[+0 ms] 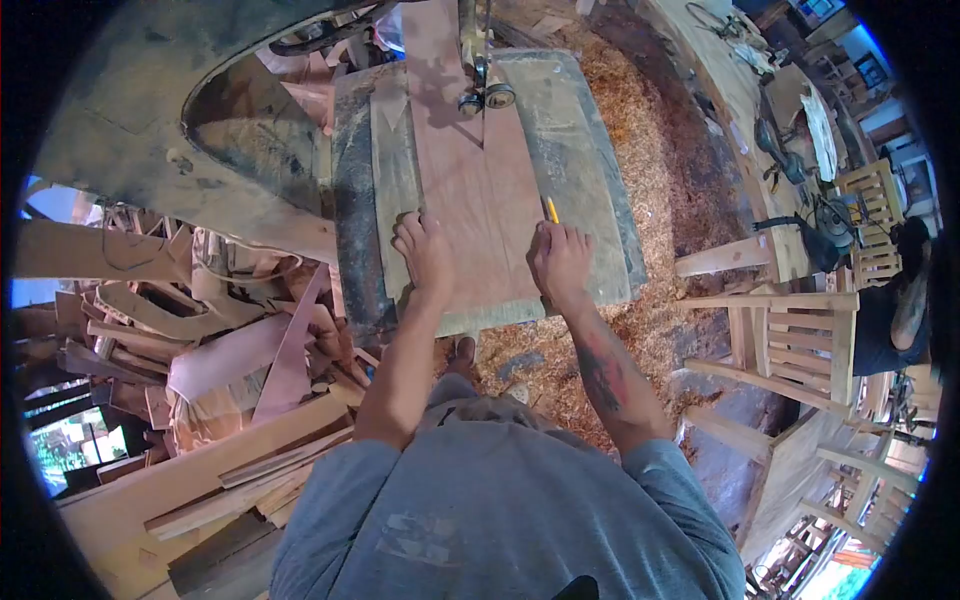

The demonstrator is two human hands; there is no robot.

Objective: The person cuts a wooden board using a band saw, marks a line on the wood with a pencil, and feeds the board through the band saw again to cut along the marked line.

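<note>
A long reddish-brown wooden board [478,225] lies flat on the bandsaw table [582,170], its far end running back past the saw blade [485,128]. My left hand [425,255] has its fingers curled at the board's left edge. On the right edge rests my right hand [563,258], closed, with a yellow pencil [552,210] sticking up from between its fingers. Round guide rollers [500,96] sit beside the blade, just above the board. The undersides of both hands are hidden.
The bandsaw's large frame [130,130] stands at the left. Below it are piled wood offcuts [235,365]. Sawdust and shavings [640,200] cover the floor. To the right are a slatted wooden chair [800,345], a long workbench [715,60] with tools, and another person [895,310].
</note>
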